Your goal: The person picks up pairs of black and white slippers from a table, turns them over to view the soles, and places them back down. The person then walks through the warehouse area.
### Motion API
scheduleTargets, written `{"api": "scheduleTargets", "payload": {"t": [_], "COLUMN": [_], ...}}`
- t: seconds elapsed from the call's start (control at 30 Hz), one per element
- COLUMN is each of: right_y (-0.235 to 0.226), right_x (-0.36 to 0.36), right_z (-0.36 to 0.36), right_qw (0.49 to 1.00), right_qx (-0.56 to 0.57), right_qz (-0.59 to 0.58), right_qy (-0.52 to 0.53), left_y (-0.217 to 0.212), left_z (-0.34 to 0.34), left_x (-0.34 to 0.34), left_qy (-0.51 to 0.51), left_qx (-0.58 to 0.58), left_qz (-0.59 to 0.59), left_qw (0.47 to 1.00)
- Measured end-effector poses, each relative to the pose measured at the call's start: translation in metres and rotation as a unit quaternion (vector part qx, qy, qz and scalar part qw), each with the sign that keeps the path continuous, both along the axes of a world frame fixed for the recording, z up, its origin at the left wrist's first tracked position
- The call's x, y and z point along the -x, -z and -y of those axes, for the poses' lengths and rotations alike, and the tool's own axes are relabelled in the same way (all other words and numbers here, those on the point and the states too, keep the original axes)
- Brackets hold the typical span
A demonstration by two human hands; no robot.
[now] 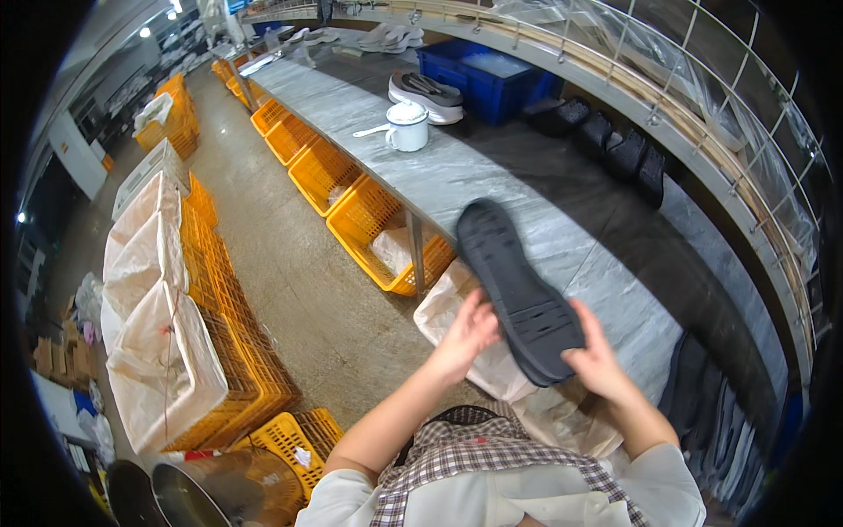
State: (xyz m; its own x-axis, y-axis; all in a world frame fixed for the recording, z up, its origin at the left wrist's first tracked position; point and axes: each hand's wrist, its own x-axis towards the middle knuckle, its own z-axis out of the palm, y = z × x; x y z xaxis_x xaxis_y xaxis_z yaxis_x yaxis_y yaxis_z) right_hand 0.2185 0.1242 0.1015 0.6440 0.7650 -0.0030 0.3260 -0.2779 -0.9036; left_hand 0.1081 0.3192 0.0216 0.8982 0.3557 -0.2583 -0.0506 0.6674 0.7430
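Note:
A black shoe sole [518,285] is held up tilted above the table's near edge, its grooved face in view and its outline slightly blurred. My right hand [599,353] grips its nearer end, thumb on the face and fingers at the outer edge. On the other side, my left hand [468,335] is beside the sole's left edge with fingers apart; whether the fingertips touch it I cannot tell. Farther up the table stand a white enamel mug [407,133] with a white-handled tool beside it and a pair of white-and-grey shoe soles [427,95].
The grey table [518,184] runs away to the upper left. A blue crate [479,83] and several black soles [615,145] lie along its far side, beneath a wire rack [702,44]. Yellow baskets [373,233] sit under the table; lined baskets [167,351] stand to the left.

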Motion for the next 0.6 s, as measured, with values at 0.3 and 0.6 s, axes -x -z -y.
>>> {"api": "scheduleTargets", "payload": {"t": [0.3, 0.6], "right_y": [0.016, 0.009], "right_x": [0.112, 0.116], "right_z": [-0.114, -0.124], "right_qw": [0.991, 0.986], "right_qx": [-0.061, -0.079], "right_qz": [0.012, 0.028], "right_qy": [-0.115, -0.143], "left_y": [0.009, 0.011], "left_z": [-0.111, -0.125], "left_x": [0.035, 0.046], "left_qy": [-0.050, -0.029], "left_qx": [0.133, 0.191], "left_qz": [0.173, 0.159], "left_qw": [0.974, 0.968]}}
